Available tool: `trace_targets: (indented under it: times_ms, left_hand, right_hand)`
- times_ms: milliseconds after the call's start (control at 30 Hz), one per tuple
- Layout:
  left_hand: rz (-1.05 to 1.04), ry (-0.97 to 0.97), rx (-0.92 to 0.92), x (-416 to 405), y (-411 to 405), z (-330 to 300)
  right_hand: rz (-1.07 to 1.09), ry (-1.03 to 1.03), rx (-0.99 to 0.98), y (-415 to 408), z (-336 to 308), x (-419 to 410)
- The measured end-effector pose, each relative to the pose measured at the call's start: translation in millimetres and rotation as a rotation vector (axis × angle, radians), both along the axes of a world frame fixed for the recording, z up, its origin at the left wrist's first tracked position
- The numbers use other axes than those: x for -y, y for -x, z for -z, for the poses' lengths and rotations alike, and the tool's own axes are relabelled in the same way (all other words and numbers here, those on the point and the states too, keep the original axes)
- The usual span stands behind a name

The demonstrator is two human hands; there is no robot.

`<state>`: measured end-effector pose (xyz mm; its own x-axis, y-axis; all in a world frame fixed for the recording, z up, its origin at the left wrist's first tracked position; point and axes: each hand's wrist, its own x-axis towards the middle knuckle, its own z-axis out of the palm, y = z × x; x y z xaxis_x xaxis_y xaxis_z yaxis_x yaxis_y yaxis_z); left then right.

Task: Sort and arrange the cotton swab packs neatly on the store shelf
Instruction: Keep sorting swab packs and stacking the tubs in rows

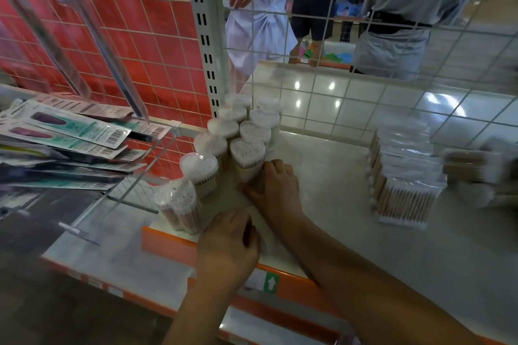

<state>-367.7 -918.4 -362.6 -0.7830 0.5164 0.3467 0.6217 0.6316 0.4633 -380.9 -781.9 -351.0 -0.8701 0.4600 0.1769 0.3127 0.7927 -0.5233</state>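
Just beyond your right hand point(276, 187) stand the heart-shaped cotton swab tubs point(246, 155), upright on the pale store shelf point(330, 176) in two rows running back to the wire grid panel point(392, 45). You can count about six in the row to the left of your hand and about four in the row straight ahead of it; the far ones blur, so the count is not firm. Your right hand lies palm down on the shelf, fingers fairly straight, its fingertips touching the base of the nearest tub of the shorter row. Your left hand point(228, 244) rests nearer you at the orange shelf edge point(168, 241), fingers loosely curled and holding nothing, just beside the front tub point(179, 206) of the longer row. Well off to the right of your right hand sits one stack of flat bagged swab packs point(403, 173), with a second, blurred pile point(476, 173) beyond it. Left of both hands, carded packs point(73, 131) lie heaped in a wire basket. Behind the grid, three people point(406, 8) stand.
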Motion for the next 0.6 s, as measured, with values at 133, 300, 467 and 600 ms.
trace_targets:
  times_ms: [133,300,467,600]
  left_hand:
    - [-0.005,0.041,0.024,-1,2,1]
    - [0.038,0.143,-0.019,-7,-2,-11]
    - [0.127,0.2,-0.124,-34,-13,-16]
    - [0.191,0.292,-0.147,-67,-37,-24]
  right_hand:
    - [-0.025,0.037,-0.005,-6,-9,2]
    - [-0.107,-0.034,0.06,-39,-20,-2]
    - [-0.136,-0.188,0.073,-87,-24,-22]
    - [-0.054,-0.179,0.044,-127,-24,-43]
